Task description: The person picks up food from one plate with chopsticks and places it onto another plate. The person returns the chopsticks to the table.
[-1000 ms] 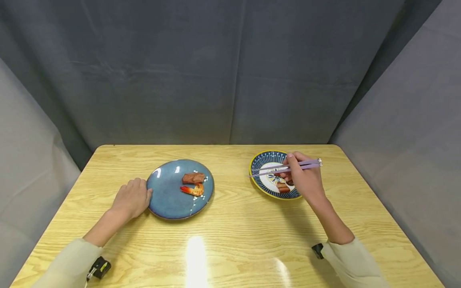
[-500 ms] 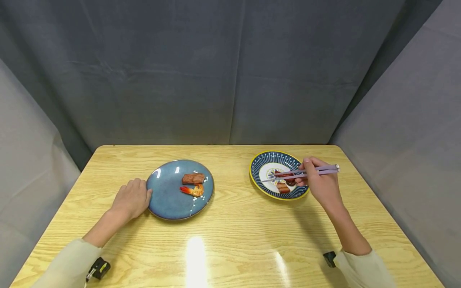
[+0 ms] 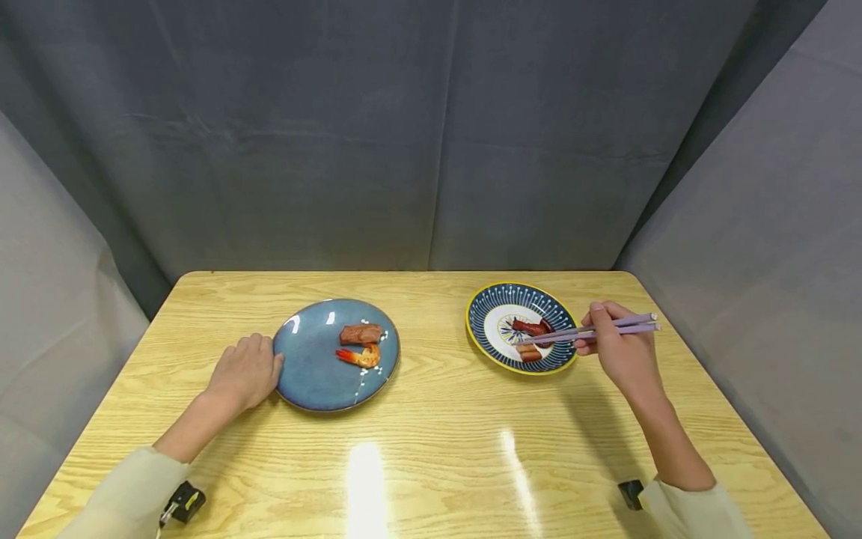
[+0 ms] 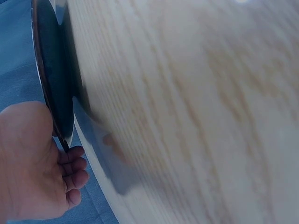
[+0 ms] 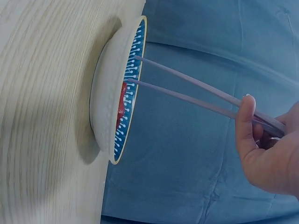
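Observation:
My left hand (image 3: 245,370) grips the left rim of a round blue plate (image 3: 306,367); the left wrist view shows the thumb above and fingers curled below the edge. On that plate lie a brown chunk of meat (image 3: 361,334) and an orange-red shrimp (image 3: 359,356). My right hand (image 3: 626,359) holds a pair of lilac chopsticks (image 5: 187,99), tips slightly parted over a patterned dish (image 3: 494,311) with a yellow rim. Inside the dish are a dark red glazed piece of food (image 3: 527,327) and a layered tan-brown piece (image 3: 529,353), partly overlapped by the chopsticks.
Both dishes stand on a light wooden table (image 3: 431,449), with a stretch of bare wood between them. Grey curtains (image 3: 431,150) hang behind its back edge and at both sides. A small black device (image 3: 183,502) sits at the left cuff.
My right hand has drawn back to the right, pulling the chopstick tips from the dish's left rim to over the food pieces. The left hand and blue plate stay put.

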Motion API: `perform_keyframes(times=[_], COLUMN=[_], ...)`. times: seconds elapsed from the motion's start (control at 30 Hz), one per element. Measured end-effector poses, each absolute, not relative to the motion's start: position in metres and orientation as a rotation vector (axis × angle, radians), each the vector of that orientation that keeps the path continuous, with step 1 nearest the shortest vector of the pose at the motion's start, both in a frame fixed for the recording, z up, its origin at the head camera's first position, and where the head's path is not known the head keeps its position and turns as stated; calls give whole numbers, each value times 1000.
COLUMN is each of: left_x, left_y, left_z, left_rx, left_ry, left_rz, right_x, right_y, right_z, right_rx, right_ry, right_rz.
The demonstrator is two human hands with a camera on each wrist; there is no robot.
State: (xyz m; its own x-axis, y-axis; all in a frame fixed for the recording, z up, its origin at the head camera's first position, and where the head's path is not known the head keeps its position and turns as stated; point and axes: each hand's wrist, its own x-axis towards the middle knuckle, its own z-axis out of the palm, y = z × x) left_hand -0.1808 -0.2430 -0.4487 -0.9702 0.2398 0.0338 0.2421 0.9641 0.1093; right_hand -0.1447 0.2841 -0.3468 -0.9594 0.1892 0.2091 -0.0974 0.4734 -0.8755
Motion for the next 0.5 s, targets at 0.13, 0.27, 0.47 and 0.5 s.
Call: perform_keyframes(times=[0.13,0.27,0.47,0.5], left_x=[-181,-180,-181,-181], left_y=[-243,-243,-243,-243], left_z=[-449,-449,-450,-449], left_rx=[-380,-376,-374,-373], left_ry=[-3096,-3096,-3088,-3087], left_rz=[-178,-176,-171,-173], right_x=[-144,-144,-145,-145], right_y=[287,290,293,293], right_z=[-348,-348,-350,-350], right_rx=[-90,-93,-90,-90], right_ry=[-2453,-2449,-2463,-2467], right_rz=[1487,1502,1497,1495])
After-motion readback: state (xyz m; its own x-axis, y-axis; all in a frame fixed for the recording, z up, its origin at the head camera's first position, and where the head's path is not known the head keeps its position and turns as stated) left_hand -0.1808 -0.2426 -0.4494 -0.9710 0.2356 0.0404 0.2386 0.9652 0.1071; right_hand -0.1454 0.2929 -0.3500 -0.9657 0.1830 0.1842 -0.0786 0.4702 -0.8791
